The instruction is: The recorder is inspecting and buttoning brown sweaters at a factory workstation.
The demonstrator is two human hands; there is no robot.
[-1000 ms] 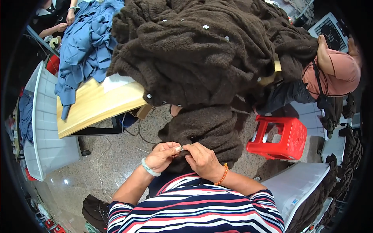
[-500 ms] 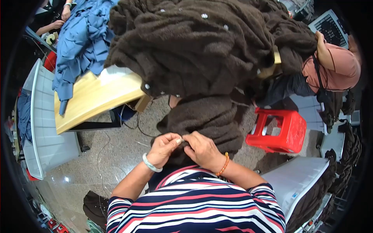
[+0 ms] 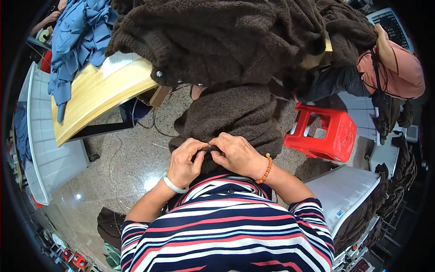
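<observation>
A dark brown fuzzy knit garment (image 3: 231,111) lies bunched over my lap. My left hand (image 3: 185,158) pinches its near edge between thumb and fingertips. Right beside it, my right hand (image 3: 239,154) pinches the same edge, and the fingertips of both hands nearly meet. Something small and shiny sits between them, partly hidden by the fingers; I cannot tell whether it is a button. On the table in front, a big heap of the same brown knit (image 3: 235,41) hangs over the edge, with a few shiny round buttons (image 3: 159,74) along its lower border.
Blue cloth (image 3: 81,41) drapes over the wooden table (image 3: 106,93) at the left, near a white bin (image 3: 43,136). A red plastic stool (image 3: 337,133) stands at the right, beyond a white bin (image 3: 346,190). A person in a pink top (image 3: 405,72) sits far right.
My view has tilted, so the table and heap sit higher in the picture. Both hands keep pinching the garment edge, with the fingers slightly shifted along it.
</observation>
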